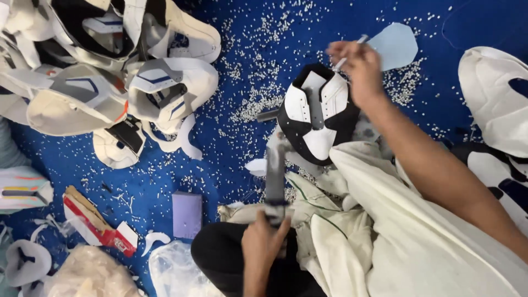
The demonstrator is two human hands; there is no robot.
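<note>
A black-and-white shoe upper (316, 113) rests toe-down on a grey metal stand (275, 165) in the middle. My left hand (263, 245) is closed around the lower part of that stand, near my lap. My right hand (357, 69) is above the shoe upper's far edge and pinches a thin white stick-like tool (352, 49). A pale blue cut piece of material (393, 44) lies just beyond that hand on the blue floor covering (236, 165).
A pile of white, black and blue shoe uppers (110, 71) lies at the top left. More uppers (495, 99) sit at the right edge. A lilac box (187, 214), a torn red carton (96, 223) and plastic bags (91, 272) lie at the bottom left. White scraps litter the floor.
</note>
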